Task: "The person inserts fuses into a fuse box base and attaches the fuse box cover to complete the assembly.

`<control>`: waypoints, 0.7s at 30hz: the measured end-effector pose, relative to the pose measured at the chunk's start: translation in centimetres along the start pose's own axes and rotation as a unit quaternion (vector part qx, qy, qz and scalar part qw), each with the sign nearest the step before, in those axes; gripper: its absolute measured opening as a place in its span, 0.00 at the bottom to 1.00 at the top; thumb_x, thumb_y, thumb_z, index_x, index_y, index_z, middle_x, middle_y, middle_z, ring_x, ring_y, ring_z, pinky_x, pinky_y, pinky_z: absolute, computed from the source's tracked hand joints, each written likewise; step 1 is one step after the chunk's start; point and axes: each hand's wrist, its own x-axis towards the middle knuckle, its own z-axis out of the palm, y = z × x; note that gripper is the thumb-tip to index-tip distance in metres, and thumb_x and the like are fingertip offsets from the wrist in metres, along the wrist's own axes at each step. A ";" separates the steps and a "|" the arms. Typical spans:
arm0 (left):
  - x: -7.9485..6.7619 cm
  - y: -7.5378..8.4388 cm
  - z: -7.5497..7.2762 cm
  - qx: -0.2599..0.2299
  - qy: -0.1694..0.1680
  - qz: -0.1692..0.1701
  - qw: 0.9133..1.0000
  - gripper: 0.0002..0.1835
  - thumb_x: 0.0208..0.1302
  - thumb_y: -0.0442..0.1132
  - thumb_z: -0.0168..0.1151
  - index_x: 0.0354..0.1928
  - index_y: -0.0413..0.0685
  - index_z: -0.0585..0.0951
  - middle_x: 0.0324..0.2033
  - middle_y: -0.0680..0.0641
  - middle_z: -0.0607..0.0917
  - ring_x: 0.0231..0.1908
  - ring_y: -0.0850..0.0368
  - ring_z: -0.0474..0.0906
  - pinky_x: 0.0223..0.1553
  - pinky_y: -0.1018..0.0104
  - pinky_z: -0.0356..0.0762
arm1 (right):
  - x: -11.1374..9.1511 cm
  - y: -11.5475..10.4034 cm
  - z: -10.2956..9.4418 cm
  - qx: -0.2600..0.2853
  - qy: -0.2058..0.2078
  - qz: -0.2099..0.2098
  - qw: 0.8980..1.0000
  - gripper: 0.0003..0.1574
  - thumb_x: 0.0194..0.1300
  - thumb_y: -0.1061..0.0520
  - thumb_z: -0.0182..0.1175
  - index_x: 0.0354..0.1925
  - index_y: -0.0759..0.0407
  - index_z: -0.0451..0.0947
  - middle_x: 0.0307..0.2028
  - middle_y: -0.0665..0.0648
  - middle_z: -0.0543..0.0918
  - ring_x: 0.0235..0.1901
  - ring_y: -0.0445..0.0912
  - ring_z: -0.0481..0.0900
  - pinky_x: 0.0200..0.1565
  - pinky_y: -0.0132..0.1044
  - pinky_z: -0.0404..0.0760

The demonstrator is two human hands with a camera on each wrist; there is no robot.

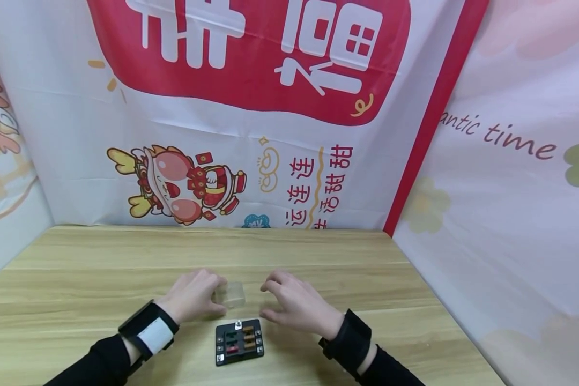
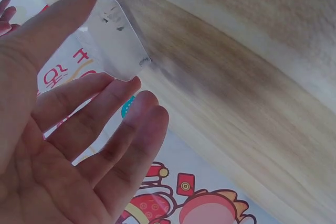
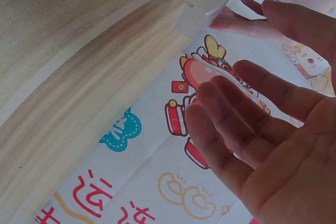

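A clear plastic cover [image 1: 232, 295] sits on the wooden table, just behind a black fuse block [image 1: 239, 342] fitted with several coloured blade fuses. My left hand [image 1: 196, 296] holds the cover at its left end, thumb on one side and fingertips on the other. In the left wrist view the cover [image 2: 116, 45] spans from thumb tip to fingertips. To the right of the cover, apart from it, my right hand [image 1: 294, 303] hovers with relaxed, slightly bent fingers and nothing in them. The right wrist view shows that palm [image 3: 283, 156] facing the cover [image 3: 202, 11].
The wood-grain table [image 1: 101, 262] reaches back to a printed cloth [image 1: 251, 120] with red and white lettering and a cartoon figure. Another printed cloth [image 1: 502, 214] hangs along the right side. Dark bands [image 1: 349, 340] wrap both wrists.
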 end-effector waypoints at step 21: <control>-0.4 -0.2 -0.1 -0.006 0.000 -0.018 1.000 0.14 0.40 0.50 0.74 0.24 0.55 0.78 0.14 0.60 0.70 0.15 0.65 0.64 0.17 0.70 0.57 | 0.0 -0.4 0.2 -0.021 -0.019 0.015 0.999 0.23 0.58 0.42 0.66 0.45 0.54 0.80 0.41 0.47 0.76 0.37 0.37 0.74 0.34 0.24 0.71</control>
